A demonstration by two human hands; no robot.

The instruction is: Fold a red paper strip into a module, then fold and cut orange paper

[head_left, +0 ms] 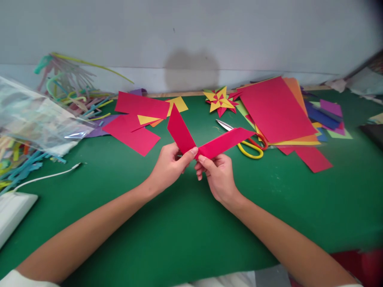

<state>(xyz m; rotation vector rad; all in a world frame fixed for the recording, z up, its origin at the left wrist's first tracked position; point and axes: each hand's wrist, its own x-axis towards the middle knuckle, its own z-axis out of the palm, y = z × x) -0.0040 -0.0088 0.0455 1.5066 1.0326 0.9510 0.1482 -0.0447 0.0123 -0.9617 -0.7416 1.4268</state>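
Note:
Between my two hands, above the green table [179, 223], is a red folded paper strip [223, 144] spread in a V shape. My left hand [172, 161] pinches it near the bottom of the V, thumb on top. Close beside it, my right hand [218, 171] pinches the base of the right arm of the V. The fingers under the paper are partly hidden. Scissors [250, 149] with yellow and orange handles lie behind the right arm of the paper, which covers part of them. Farther back rests a red and yellow folded paper star [221, 100].
Red paper pieces [134, 133] and yellow scraps [179, 104] lie at the back left. A stack of coloured sheets [278, 111] is at the back right. Clear bags [38, 115], colourful pipe cleaners [77, 97] and a white cable [48, 175] occupy the left side.

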